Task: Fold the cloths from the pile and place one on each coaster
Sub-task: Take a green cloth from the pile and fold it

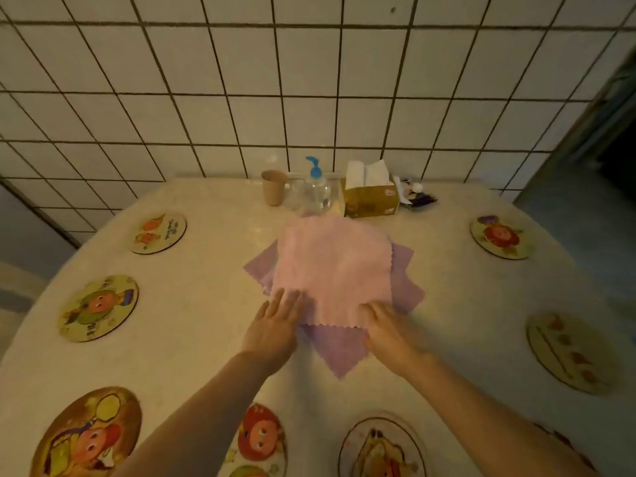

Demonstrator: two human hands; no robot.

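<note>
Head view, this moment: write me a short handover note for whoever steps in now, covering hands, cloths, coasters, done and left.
Left hand: fingers flat on the near left corner of the pink cloth.
Right hand: fingers curled at its near right corner; whether they pinch it I cannot tell.
Pile: the pink cloth lies spread on top of purple cloths, mid-table.
Coasters: all in view are bare, for example the far left coaster and the far right coaster.
Done: nothing folded or placed yet.
Left: fold the pink cloth, set it on a coaster, then repeat for the rest.
</note>
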